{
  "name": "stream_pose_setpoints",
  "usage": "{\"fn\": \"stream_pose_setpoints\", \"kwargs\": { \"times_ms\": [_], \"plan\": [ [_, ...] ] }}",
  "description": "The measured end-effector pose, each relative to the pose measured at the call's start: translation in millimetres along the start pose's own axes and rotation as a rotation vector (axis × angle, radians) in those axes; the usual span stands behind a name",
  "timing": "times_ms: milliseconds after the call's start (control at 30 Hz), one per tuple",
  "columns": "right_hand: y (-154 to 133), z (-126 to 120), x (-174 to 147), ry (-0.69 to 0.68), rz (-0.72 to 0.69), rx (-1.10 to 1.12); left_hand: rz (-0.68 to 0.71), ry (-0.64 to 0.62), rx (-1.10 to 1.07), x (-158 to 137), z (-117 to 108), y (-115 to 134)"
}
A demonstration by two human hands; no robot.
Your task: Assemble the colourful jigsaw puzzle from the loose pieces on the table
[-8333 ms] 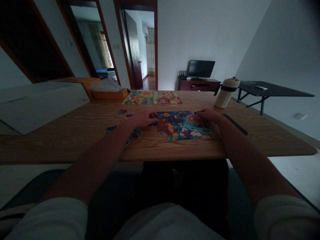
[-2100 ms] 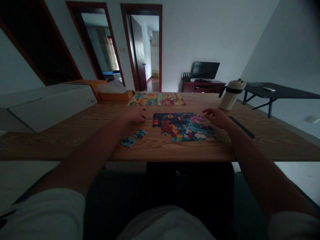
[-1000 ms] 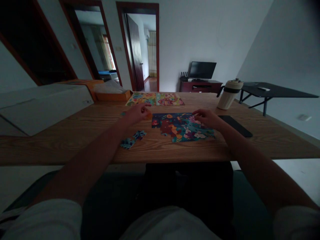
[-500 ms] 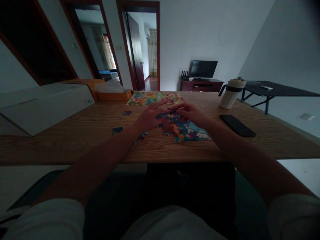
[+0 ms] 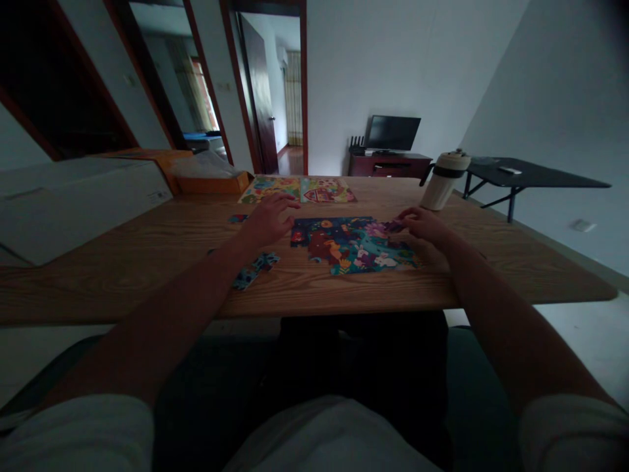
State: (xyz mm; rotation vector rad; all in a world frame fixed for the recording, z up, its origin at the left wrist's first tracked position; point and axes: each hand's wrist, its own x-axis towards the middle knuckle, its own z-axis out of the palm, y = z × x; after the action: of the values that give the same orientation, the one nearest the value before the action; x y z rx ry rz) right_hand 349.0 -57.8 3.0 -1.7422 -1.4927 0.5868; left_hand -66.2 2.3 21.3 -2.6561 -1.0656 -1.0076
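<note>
A partly assembled jigsaw puzzle point(image 5: 361, 248) with rabbits and a fox-like animal lies flat on the wooden table. At its upper right edge, my right hand point(image 5: 425, 226) pinches a dark purple puzzle piece point(image 5: 394, 226); whether the piece touches the puzzle I cannot tell. My left hand point(image 5: 268, 223) hovers by the puzzle's left edge, fingers apart and holding nothing. Below that hand lie joined blue puzzle pieces point(image 5: 255, 270), partly covered by my left forearm. Another loose red-and-blue piece point(image 5: 238, 218) rests left of my left wrist.
Behind the puzzle lies a colourful picture sheet point(image 5: 322, 191). An orange box point(image 5: 211, 183) with clear plastic and a white box point(image 5: 93, 203) stand at left. Beyond my right hand is a beige flask point(image 5: 442, 183). My right forearm hides most of the dark flat object there.
My right hand has moved right, from the puzzle's top edge to its upper right edge. My left hand has drawn back left, uncovering the puzzle's upper left part. The view has shifted slightly.
</note>
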Motion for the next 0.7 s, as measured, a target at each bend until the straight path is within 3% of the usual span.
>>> {"fn": "stream_pose_setpoints", "kwargs": {
  "times_ms": [133,300,500,700],
  "plan": [
    [1,-4,2,-0.071,-0.077,-0.121,0.014,0.005,-0.007,-2,-2,-3],
    [9,-3,9,-0.134,-0.056,-0.196,-0.004,-0.008,-0.003,-3,-4,-6],
    [25,1,18,-0.088,-0.068,-0.299,-0.028,-0.029,-0.003,-3,-4,-6],
    [20,1,17,-0.104,-0.122,-0.285,0.0,-0.008,-0.01,-4,-3,-9]
  ]
}}
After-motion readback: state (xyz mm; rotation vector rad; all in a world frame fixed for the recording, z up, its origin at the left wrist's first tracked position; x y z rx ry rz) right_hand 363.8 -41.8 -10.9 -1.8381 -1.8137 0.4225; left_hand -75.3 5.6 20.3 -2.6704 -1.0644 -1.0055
